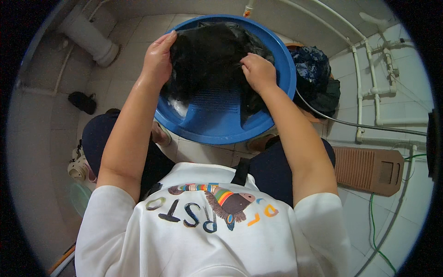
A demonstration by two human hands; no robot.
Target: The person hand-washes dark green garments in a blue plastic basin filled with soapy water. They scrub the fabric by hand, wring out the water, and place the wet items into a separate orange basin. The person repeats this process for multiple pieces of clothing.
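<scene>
A large blue plastic washtub (207,134) stands on the tiles in front of me, with a ribbed washboard (214,101) moulded into its near side. Wet black cloth (207,55), perhaps a garment, fills most of the tub. At the tub's left side my left hand (159,55) is closed on the cloth's edge, thumb uppermost. On the right my right hand (259,71) grips another part of the cloth with curled fingers. Between the hands the cloth spreads over the upper part of the washboard. Whitish suds or wet shine (177,107) show at the tub's lower left.
Dark clothes (316,74) are heaped right of the tub. A grey hose (360,123) runs from the tub's right side. A brown washboard (368,171) lies farther right, near white wall pipes (359,87). A black shoe (83,102) and pale clogs (79,168) lie left.
</scene>
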